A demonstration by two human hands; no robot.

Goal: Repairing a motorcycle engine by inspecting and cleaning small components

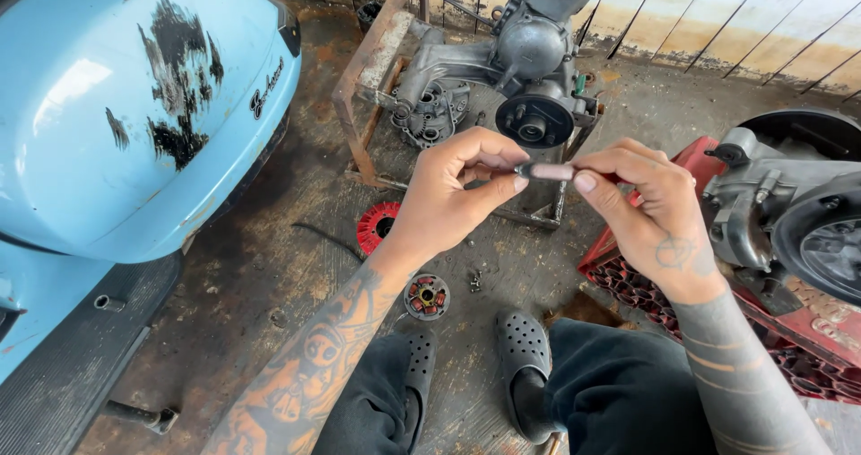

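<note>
Two hands meet over the stained floor [269, 267], pinching one small grey cylindrical part [544, 172] between them. The left hand [448, 195] closes thumb and fingertips on its left end; the right hand [650, 208] grips the right end the same way. The part's long axis runs level, left to right, held in the air above the shoes [523, 365]. Below on the floor lie a red fan wheel [378, 225] and a round stator [427, 296]. Beyond stands a grey engine [525, 60] on a rusty frame; a blue scooter body [134, 105] fills the left.
</note>
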